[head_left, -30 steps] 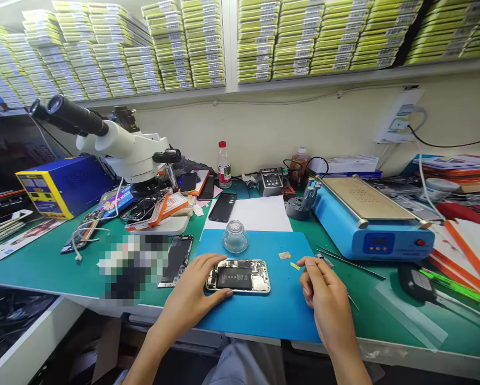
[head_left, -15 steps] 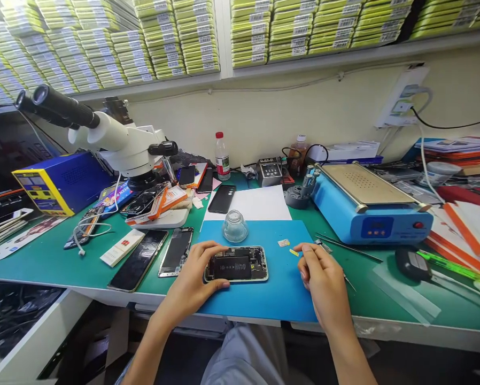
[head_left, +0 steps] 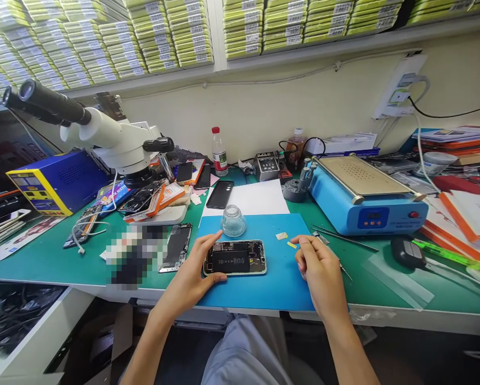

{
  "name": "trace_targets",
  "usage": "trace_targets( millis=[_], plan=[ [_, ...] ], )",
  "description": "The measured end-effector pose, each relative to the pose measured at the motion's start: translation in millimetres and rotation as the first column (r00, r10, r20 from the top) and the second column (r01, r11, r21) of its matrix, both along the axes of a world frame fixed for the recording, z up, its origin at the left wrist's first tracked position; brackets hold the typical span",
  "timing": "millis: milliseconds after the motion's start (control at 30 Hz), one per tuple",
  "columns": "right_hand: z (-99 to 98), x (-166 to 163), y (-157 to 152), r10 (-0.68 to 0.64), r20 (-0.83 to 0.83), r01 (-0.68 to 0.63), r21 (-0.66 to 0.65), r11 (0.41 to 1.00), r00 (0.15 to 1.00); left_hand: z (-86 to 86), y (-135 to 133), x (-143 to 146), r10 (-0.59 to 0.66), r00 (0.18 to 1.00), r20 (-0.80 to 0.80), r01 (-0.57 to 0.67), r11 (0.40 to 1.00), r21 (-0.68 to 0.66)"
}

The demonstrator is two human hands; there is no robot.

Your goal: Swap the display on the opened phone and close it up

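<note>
An opened smartphone [head_left: 235,259] lies on the blue mat [head_left: 264,294], its black battery and circuit board showing. My left hand [head_left: 195,267] grips its left end, thumb along the near edge and fingers at the far edge. To the right, the fingers of my right hand [head_left: 318,267] are drawn together in a pinch; what they hold, if anything, is hidden. Its index fingertip is close beside a small yellow strip [head_left: 292,245]. Just left of that strip lies a small whitish piece [head_left: 281,236]. Behind the phone stands a clear glass jar [head_left: 233,220].
A detached phone screen [head_left: 176,247] lies left of the mat. On the right are a blue heating plate machine [head_left: 368,198], a thin metal rod [head_left: 348,240] and clear film strips [head_left: 400,280]. A microscope [head_left: 111,139] stands back left. An open drawer [head_left: 27,331] juts out below.
The whole view has shifted slightly, so the bench appears a little higher. Both hands, the phone and the yellow strip keep nearly the same places relative to each other.
</note>
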State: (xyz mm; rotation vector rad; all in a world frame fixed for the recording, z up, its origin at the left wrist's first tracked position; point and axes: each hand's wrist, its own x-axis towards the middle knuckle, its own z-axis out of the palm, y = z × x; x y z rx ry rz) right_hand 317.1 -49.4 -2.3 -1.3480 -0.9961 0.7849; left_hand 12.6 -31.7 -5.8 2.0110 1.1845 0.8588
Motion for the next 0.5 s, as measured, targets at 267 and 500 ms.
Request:
trace_targets(
  millis=[267,500],
  plan=[
    [-0.6,-1.1,-0.4,-0.002,0.014,0.002,-0.015,1.0,1.0,7.9,1.1,1.2,0.027,1.0,0.009,-0.025,0.981,-0.192],
    [0.6,-1.7,-1.9,0.005,0.007,-0.005,-0.019,1.0,1.0,17.2,7.0,-0.6,0.045,0.999,-0.013,-0.047,0.956,-0.29]
  ],
)
